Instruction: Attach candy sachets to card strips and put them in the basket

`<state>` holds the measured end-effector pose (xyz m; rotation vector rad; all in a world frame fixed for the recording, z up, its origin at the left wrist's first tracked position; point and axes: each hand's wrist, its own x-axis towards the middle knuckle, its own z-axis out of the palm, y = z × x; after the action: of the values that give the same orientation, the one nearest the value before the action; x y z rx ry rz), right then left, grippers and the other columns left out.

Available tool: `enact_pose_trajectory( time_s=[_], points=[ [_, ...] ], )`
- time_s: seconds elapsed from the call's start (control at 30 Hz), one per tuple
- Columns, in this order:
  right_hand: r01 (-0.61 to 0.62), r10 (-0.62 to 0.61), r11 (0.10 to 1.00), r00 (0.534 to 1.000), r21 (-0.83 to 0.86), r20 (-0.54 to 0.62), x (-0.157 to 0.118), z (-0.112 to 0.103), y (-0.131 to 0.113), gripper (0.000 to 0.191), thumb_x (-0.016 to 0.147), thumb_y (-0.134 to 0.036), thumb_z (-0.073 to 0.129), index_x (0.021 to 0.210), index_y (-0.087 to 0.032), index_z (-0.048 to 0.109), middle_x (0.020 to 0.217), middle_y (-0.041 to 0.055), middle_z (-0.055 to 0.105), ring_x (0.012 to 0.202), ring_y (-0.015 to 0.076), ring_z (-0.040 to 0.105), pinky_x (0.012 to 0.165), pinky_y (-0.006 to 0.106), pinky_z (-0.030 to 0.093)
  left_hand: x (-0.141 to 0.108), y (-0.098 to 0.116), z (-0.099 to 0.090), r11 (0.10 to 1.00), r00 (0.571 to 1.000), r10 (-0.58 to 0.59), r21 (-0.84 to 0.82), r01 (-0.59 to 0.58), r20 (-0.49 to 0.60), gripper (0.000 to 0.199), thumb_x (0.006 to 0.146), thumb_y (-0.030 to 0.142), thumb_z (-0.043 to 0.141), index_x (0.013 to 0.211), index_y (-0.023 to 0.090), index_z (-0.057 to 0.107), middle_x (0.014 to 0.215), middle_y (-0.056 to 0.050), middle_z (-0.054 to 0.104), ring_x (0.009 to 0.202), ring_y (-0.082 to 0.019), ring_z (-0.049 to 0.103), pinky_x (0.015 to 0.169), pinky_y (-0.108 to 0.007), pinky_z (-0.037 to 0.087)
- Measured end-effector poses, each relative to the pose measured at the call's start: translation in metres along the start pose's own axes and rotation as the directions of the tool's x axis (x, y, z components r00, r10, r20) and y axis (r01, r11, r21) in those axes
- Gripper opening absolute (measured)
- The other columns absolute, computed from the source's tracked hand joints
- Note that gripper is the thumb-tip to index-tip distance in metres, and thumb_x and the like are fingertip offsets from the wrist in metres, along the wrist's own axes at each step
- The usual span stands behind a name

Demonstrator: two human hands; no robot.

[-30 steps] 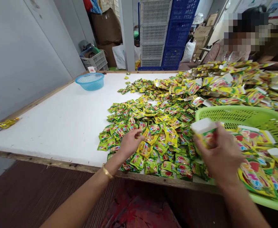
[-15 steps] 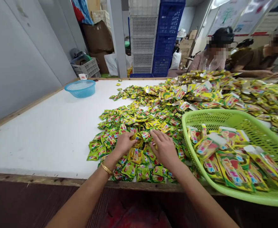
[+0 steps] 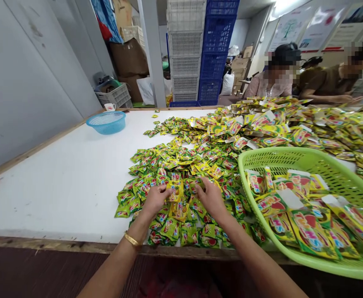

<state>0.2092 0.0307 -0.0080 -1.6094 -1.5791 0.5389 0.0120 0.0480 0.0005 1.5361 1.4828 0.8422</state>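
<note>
My left hand pinches a yellow candy packet between thumb and fingers, just above the heap. My right hand is closed on a green candy packet, its thumb and fingertips at the packet's right edge. The two packets are held close together, side by side. Around and below both hands spreads a heap of small green and yellow packets, printed with fruit pictures. Right of my right hand stands a light green basket holding several larger, flat printed boxes.
A blue basket and a white cup stand at the far left of the white table. Many more printed boxes are piled at the back right. Two people sit beyond that pile. Stacked crates rise behind the table.
My left hand has lifted a yellow packet from the heap. My right hand has closed on a green packet. The view has tilted slightly upward.
</note>
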Motion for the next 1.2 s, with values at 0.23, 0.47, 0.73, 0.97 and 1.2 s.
enact_pose_trajectory(
  time_s=[0.23,0.47,0.73,0.97,1.2],
  points=[
    [-0.15,0.134,0.973,0.986,0.175,0.1,-0.008,0.007,-0.002,0.021,0.082,-0.041,0.042,0.077,-0.021,0.045,0.057,-0.0035,0.047,0.051,0.0161,0.061,0.041,0.022,0.033,-0.006,-0.005,-0.018,0.941,0.931,0.191,0.329,-0.082,-0.312,0.015,0.071,0.032,0.055,0.075,0.02,0.063,0.088,-0.004,0.068,0.086,-0.021,0.06,0.082,-0.032,0.046],
    [-0.166,0.132,0.954,0.98,0.249,0.148,-0.024,0.006,-0.011,0.023,0.08,-0.04,0.044,0.068,-0.022,0.036,0.058,-0.0052,0.041,0.047,0.012,0.056,0.039,0.02,0.031,-0.025,0.004,-0.042,0.896,0.875,0.298,0.427,-0.12,-0.381,0.026,0.075,0.038,0.046,0.063,0.022,0.062,0.112,-0.012,0.065,0.104,-0.031,0.058,0.09,-0.044,0.044],
    [-0.151,0.054,0.948,0.943,0.279,0.328,-0.037,0.007,-0.03,0.035,0.084,-0.045,0.042,0.06,-0.022,0.034,0.051,-0.005,0.039,0.051,0.0103,0.048,0.044,0.019,0.036,-0.054,0.044,-0.006,0.935,0.958,0.265,0.214,-0.282,0.108,0.028,0.071,0.042,0.05,0.054,0.021,0.055,0.084,-0.006,0.07,0.084,-0.024,0.061,0.08,-0.037,0.046],
    [-0.132,0.067,0.988,0.84,0.083,0.539,-0.034,0.001,-0.056,0.039,0.096,-0.035,0.022,0.08,-0.017,0.053,0.062,-0.0008,0.061,0.053,0.0108,0.061,0.048,0.019,0.045,-0.059,0.012,-0.008,0.961,0.98,0.193,0.191,-0.199,0.049,0.036,0.074,0.053,0.045,0.056,0.022,0.044,0.05,0.003,0.05,0.051,-0.016,0.048,0.053,-0.026,0.041],
    [-0.029,0.135,0.859,0.976,-0.511,0.172,0.106,-0.099,-0.038,0.027,0.095,-0.03,0.038,0.114,-0.02,0.055,0.116,0.0088,0.059,0.104,0.018,0.056,0.087,0.034,0.045,-0.053,-0.045,-0.007,0.989,0.994,0.014,0.147,0.002,-0.108,0.046,0.068,0.065,0.046,0.054,0.022,0.043,0.046,0.005,0.047,0.044,-0.014,0.049,0.047,-0.023,0.041]
  ],
)
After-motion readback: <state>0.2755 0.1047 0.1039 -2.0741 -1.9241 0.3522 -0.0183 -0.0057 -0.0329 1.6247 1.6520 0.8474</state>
